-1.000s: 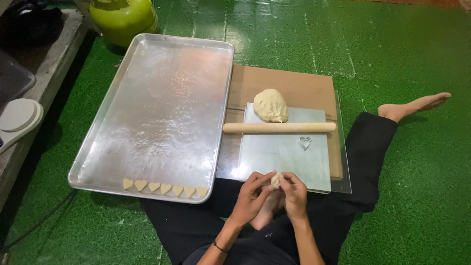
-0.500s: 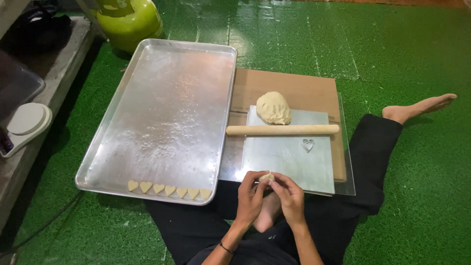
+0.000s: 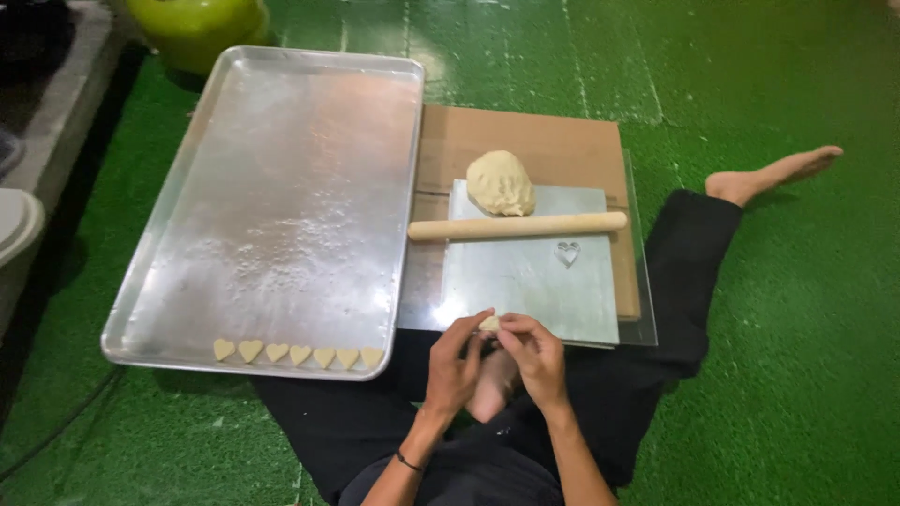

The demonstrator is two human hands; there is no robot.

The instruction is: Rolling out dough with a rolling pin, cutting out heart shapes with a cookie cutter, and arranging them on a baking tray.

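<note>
My left hand (image 3: 455,361) and my right hand (image 3: 536,353) meet over my lap and pinch a small piece of dough (image 3: 489,323) between their fingertips. Just beyond them lies a metal work sheet (image 3: 525,276) on a glass pane over cardboard. A ball of dough (image 3: 500,183) rests at its far end, with a wooden rolling pin (image 3: 517,226) lying across it. A small heart-shaped cutter (image 3: 566,252) sits on the sheet. To the left, a large metal baking tray (image 3: 281,187) carries a row of several heart-shaped dough pieces (image 3: 298,353) along its near edge.
I sit on green artificial turf (image 3: 797,375) with my legs spread and a bare foot (image 3: 773,175) at the right. A yellow-green round vessel (image 3: 197,28) stands beyond the tray. A raised ledge with a white round object (image 3: 17,225) runs along the left.
The view has shifted slightly; my hands stay together over the near edge of the sheet, still working the small dough piece. Tray, pin and dough ball have not moved.
</note>
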